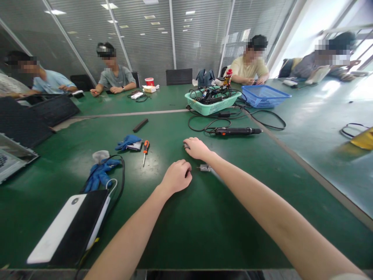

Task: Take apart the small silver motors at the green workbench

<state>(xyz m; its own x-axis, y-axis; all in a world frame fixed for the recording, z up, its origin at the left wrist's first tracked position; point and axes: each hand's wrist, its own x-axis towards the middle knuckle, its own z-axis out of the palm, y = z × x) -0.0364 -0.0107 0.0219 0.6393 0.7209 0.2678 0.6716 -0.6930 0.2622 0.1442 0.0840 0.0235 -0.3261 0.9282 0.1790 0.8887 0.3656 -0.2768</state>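
Observation:
My left hand [177, 177] rests on the green table with its fingers curled; what lies inside them, if anything, is hidden. A little farther out, my right hand [196, 148] is closed over a small grey metal piece [186, 146], mostly covered by the fingers. Between the left hand and the right forearm lies a small silvery cylinder with a thin shaft [205, 167], touched by neither hand. Left of the hands is an orange-and-black screwdriver [145, 147]. Beyond the right hand lies a black corded electric screwdriver [237, 131].
A green basket [204, 109] full of cables and tools stands beside a blue basket [265, 95]. At left are blue gloves [100, 173], a black-and-white device [68, 229] with a cable, and a dark bar [140, 125]. Several people sit around the far side.

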